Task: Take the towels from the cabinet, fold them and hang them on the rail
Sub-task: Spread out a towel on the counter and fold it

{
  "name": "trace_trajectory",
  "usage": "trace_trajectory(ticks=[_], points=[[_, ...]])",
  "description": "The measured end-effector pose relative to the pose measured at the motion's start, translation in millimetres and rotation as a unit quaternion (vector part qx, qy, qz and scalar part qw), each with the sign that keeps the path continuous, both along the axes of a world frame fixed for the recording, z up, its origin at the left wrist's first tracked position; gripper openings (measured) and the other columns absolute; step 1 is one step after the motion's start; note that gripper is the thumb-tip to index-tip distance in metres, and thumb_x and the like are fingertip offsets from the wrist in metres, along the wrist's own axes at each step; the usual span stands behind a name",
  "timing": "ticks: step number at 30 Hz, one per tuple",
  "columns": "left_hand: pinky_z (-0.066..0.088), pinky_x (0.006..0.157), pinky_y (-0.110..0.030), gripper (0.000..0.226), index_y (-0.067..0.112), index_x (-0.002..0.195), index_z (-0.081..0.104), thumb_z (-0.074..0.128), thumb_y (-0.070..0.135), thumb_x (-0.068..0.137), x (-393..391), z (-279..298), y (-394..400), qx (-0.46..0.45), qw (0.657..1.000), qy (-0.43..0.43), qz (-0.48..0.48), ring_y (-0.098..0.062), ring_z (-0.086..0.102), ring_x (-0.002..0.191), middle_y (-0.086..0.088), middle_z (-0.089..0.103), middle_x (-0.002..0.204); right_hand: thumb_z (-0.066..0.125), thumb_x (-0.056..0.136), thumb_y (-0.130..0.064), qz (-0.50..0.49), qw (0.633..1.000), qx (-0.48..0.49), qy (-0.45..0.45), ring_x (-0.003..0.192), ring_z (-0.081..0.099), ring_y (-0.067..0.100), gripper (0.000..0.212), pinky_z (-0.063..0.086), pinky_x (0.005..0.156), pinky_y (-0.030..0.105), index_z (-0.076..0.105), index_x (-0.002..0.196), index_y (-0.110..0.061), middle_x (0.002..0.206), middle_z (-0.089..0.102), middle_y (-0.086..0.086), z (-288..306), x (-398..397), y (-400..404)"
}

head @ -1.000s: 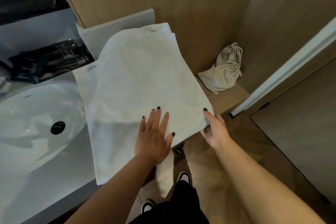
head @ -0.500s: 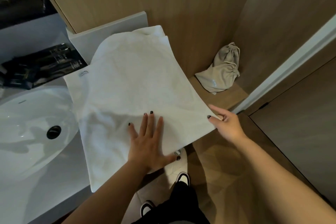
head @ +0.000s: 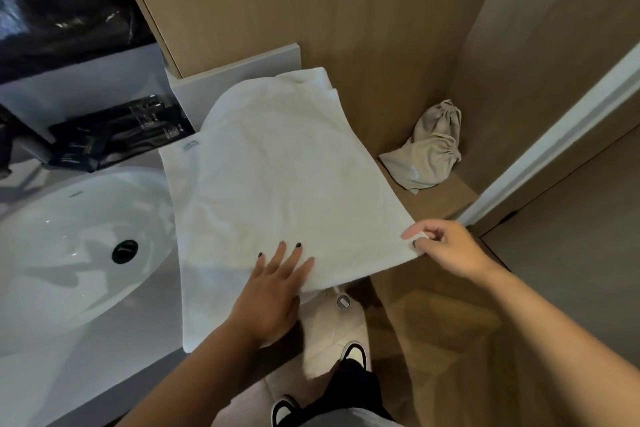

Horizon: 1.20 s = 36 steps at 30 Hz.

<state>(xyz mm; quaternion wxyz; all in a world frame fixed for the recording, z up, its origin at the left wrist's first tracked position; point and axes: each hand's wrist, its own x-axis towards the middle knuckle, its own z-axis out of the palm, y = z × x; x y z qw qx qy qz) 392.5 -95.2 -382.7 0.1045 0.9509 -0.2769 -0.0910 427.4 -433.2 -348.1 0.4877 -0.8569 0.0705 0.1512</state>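
- Towel (head: 284, 184): white, spread flat on the counter (head: 114, 367) beside the sink (head: 69, 253), its right part reaching past the counter's right edge toward a wooden shelf (head: 436, 201).
- Left hand (head: 273, 291): flat, fingers straight, pressing on the towel near the counter's front edge.
- Right hand (head: 446, 246): pinches the towel's front right corner.
- Cloth bag (head: 429, 149): lies on the shelf.

White towel (head: 277, 177) spread on counter beside sink (head: 69, 253), pressed flat by left hand (head: 273, 291), corner pinched by right hand (head: 446, 246).
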Motion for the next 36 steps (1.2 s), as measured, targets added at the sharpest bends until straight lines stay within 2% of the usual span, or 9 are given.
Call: trace_trajectory(ticks=[4, 8, 12, 17, 21, 24, 27, 31, 36], points=[[0.039, 0.111, -0.051, 0.064, 0.013, 0.147, 0.043, 0.058, 0.005, 0.086, -20.1, 7.9, 12.5, -0.056, 0.998, -0.01, 0.029, -0.035, 0.039, 0.141, -0.01, 0.039, 0.152, 0.077, 0.081, -0.034, 0.161, 0.97, -0.183, 0.012, 0.099, 0.06, -0.003, 0.038, 0.048, 0.079, 0.012, 0.058, 0.113, -0.043, 0.112, 0.059, -0.026, 13.4, -9.4, 1.3], [0.045, 0.104, -0.032, 0.056, 0.026, 0.144, 0.044, 0.063, 0.019, 0.092, -29.1, 19.2, 30.8, -0.033, 0.995, 0.01, 0.089, -0.021, 0.057, 0.125, 0.004, 0.048, 0.148, 0.069, 0.09, -0.023, 0.118, 0.962, -0.216, -0.114, 0.09, 0.064, -0.002, 0.019, 0.052, 0.077, 0.02, 0.069, 0.102, -0.038, 0.102, 0.068, -0.021, 31.0, -13.3, 6.5], [0.057, 0.067, -0.023, 0.075, 0.029, 0.112, 0.07, 0.096, 0.021, 0.042, -37.1, 15.7, 57.8, 0.012, 0.994, -0.026, 0.102, -0.009, 0.073, 0.077, 0.008, 0.075, 0.104, 0.069, 0.09, -0.015, 0.079, 0.958, -0.241, -0.135, 0.08, 0.063, 0.001, 0.017, 0.047, 0.067, 0.024, 0.075, 0.099, -0.028, 0.092, 0.072, -0.013, 41.5, -13.7, 5.4], [0.057, 0.078, -0.035, 0.053, 0.033, 0.125, 0.062, 0.07, 0.008, 0.079, -47.9, 13.6, 85.3, -0.012, 0.986, -0.02, 0.165, -0.022, 0.072, 0.093, 0.005, 0.071, 0.117, 0.069, 0.09, -0.012, 0.023, 0.97, -0.199, -0.14, 0.087, 0.066, 0.005, 0.02, 0.051, 0.074, 0.029, 0.073, 0.095, -0.03, 0.091, 0.073, -0.011, 48.2, -25.1, 12.2], [0.054, 0.067, -0.038, 0.027, 0.038, 0.112, 0.057, 0.05, 0.02, 0.092, -56.4, 28.2, 106.1, -0.086, 0.974, -0.029, 0.206, -0.032, 0.068, 0.08, -0.002, 0.073, 0.101, 0.069, 0.09, -0.015, -0.028, 0.974, -0.177, -0.14, 0.087, 0.068, 0.009, 0.014, 0.055, 0.078, 0.038, 0.076, 0.096, -0.026, 0.088, 0.074, -0.012, 54.7, -34.5, 11.5], [0.053, 0.063, -0.033, 0.022, 0.037, 0.106, 0.056, 0.038, 0.039, 0.094, -58.5, 43.0, 119.3, -0.208, 0.945, -0.038, 0.248, -0.021, 0.067, 0.073, 0.011, 0.071, 0.082, 0.067, 0.092, -0.014, -0.053, 0.972, -0.166, -0.155, 0.085, 0.068, 0.009, 0.014, 0.053, 0.071, 0.033, 0.074, 0.093, -0.026, 0.083, 0.074, -0.012, 63.3, -41.4, 16.6], [0.045, 0.062, -0.011, 0.013, 0.042, 0.084, 0.066, 0.06, 0.041, 0.095, -59.6, 71.2, 120.4, -0.341, 0.886, -0.067, 0.305, 0.002, 0.064, 0.075, 0.031, 0.066, 0.076, 0.063, 0.094, -0.014, -0.101, 0.964, -0.155, -0.19, 0.073, 0.065, 0.012, 0.016, 0.046, 0.059, 0.024, 0.073, 0.085, -0.022, 0.073, 0.071, -0.011, 73.6, -50.4, 23.7], [0.044, 0.057, -0.013, 0.011, 0.028, 0.077, 0.069, 0.073, 0.029, 0.087, -50.8, 92.4, 116.8, -0.459, 0.8, -0.042, 0.385, 0.001, 0.061, 0.069, 0.02, 0.068, 0.072, 0.062, 0.094, -0.014, -0.167, 0.948, -0.127, -0.241, 0.068, 0.062, 0.024, 0.018, 0.042, 0.054, 0.019, 0.072, 0.08, -0.014, 0.064, 0.069, -0.001, 79.8, -56.9, 34.3], [0.053, 0.067, -0.029, 0.009, 0.026, 0.082, 0.07, 0.069, 0.028, 0.091, -25.2, 100.3, 119.4, -0.507, 0.766, -0.013, 0.394, -0.005, 0.064, 0.071, 0.013, 0.069, 0.076, 0.064, 0.093, -0.015, -0.195, 0.947, -0.101, -0.236, 0.066, 0.053, 0.021, 0.008, 0.04, 0.055, 0.021, 0.071, 0.091, -0.015, 0.077, 0.066, 0.012, 83.0, -46.2, 46.1]])
